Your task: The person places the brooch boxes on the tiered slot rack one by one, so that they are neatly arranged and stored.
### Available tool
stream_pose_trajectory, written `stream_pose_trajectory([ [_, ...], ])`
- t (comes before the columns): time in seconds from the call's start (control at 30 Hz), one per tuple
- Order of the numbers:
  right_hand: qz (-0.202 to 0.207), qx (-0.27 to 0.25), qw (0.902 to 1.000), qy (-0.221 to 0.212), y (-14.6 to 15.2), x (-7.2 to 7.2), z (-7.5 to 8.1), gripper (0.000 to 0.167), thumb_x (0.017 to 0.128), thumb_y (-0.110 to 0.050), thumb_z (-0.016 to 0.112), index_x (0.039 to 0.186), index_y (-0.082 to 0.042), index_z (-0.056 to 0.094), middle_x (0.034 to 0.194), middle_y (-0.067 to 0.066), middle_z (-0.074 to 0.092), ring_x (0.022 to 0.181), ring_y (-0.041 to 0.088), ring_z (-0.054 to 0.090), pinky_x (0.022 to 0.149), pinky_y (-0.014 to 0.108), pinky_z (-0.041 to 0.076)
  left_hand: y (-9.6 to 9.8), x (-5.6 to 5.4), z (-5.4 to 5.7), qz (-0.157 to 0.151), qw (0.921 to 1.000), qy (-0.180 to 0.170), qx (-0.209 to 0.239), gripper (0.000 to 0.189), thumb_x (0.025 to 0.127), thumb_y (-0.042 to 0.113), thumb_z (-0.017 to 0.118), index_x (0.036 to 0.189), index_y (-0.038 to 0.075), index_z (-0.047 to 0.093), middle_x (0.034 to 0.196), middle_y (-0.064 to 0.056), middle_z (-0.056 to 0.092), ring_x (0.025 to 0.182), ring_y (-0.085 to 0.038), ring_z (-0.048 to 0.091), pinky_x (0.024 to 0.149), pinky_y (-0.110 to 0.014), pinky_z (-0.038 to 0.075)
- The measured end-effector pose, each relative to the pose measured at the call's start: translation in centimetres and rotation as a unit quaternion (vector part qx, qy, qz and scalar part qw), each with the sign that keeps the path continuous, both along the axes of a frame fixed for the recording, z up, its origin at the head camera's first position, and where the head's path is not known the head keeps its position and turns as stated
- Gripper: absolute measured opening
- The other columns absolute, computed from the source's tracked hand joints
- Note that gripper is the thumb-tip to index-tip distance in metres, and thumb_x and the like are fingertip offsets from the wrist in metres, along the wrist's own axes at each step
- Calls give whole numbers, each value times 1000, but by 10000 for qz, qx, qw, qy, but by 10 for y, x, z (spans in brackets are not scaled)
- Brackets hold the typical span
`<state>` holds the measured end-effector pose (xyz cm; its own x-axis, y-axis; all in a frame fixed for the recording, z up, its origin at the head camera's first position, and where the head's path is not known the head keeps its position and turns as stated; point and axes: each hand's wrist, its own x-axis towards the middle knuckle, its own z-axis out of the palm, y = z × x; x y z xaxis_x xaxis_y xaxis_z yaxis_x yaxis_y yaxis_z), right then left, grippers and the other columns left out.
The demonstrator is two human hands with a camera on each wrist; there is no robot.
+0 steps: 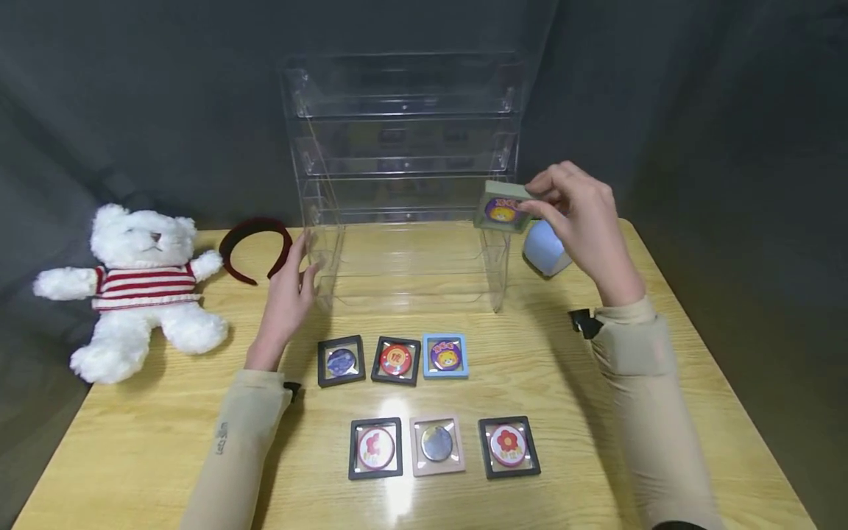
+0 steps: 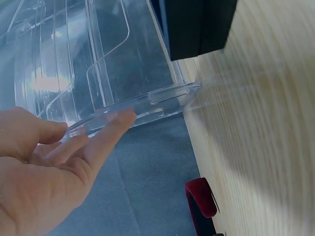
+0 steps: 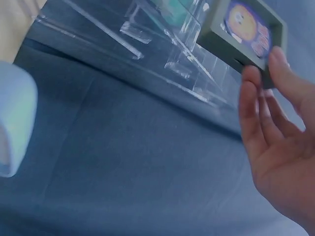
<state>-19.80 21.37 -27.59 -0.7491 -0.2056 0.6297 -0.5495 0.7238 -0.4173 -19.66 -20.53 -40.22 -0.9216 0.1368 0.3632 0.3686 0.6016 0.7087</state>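
Note:
A clear tiered display rack (image 1: 407, 158) stands at the back of the table. Beside its left panel is my left hand (image 1: 289, 283); in the left wrist view the extended fingers (image 2: 110, 135) touch the panel's edge. My right hand (image 1: 579, 217) pinches a green-framed badge case (image 1: 501, 207) by its right side, thumb in front. The case is raised before the rack's right side, and its purple badge shows a yellow bear face. In the right wrist view the same case (image 3: 246, 29) is tilted between thumb and fingers.
Framed badge cases lie in two rows, among them a blue one (image 1: 445, 356), a pink one (image 1: 438, 446) and a black one (image 1: 509, 447). A white teddy bear (image 1: 149, 287) and dark red headband (image 1: 255, 224) are at left. A pale blue rounded object (image 1: 546, 249) stands at right.

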Motion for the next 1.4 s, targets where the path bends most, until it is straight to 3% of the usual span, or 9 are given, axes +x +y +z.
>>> stream_pose_trajectory([
  [0.2, 42, -17, 9999, 129, -18, -31, 18, 17, 97, -12, 78, 103, 4, 74, 102, 15, 69, 83, 25, 71, 75, 19, 49, 1, 0, 0, 82, 9999, -3, -111, 60, 113, -1, 44, 170, 3, 24, 161, -35, 41, 123, -53, 64, 66, -36, 48],
  [0.47, -74, 268, 9994, -204, -27, -55, 19, 13, 99, -7, 76, 105, 4, 73, 106, 19, 67, 88, 34, 75, 81, 45, 60, 6, -3, 0, 59, 10000, -36, -64, 60, 113, -1, 43, 170, 3, 23, 162, -34, 39, 122, -54, 64, 78, -55, 56],
  [0.63, -74, 515, 9980, -365, -27, -62, 11, 10, 99, -5, 75, 105, 3, 73, 107, 20, 69, 92, 39, 74, 85, 52, 60, 7, -6, -2, 76, 10000, -47, -37, 61, 113, -2, 43, 171, 4, 23, 162, -34, 39, 124, -54, 63, 81, -57, 56],
  [0.9, -109, 573, 9970, -503, -24, -66, -6, 11, 96, -4, 78, 103, 3, 77, 104, 21, 72, 92, 40, 74, 85, 51, 61, 11, -11, -2, 56, 10000, -37, -52, 60, 113, -1, 43, 170, 2, 23, 161, -35, 39, 123, -55, 63, 82, -58, 56],
  [1.17, -486, 776, 9943, -550, -27, -63, -9, 13, 97, -4, 78, 108, 2, 80, 105, 20, 75, 79, 37, 73, 70, 50, 60, 10, -10, -3, -11, 9999, -103, 26, 59, 114, 0, 42, 170, 3, 23, 163, -34, 38, 127, -54, 61, 78, -56, 54],
  [1.4, -490, 792, 9936, -643, -30, -61, -7, 14, 99, -3, 76, 111, 2, 80, 110, 20, 75, 69, 32, 73, 66, 48, 60, 9, -9, -4, 7, 9999, -134, 16, 60, 114, 1, 42, 171, 5, 22, 163, -35, 37, 127, -53, 61, 75, -53, 53],
])
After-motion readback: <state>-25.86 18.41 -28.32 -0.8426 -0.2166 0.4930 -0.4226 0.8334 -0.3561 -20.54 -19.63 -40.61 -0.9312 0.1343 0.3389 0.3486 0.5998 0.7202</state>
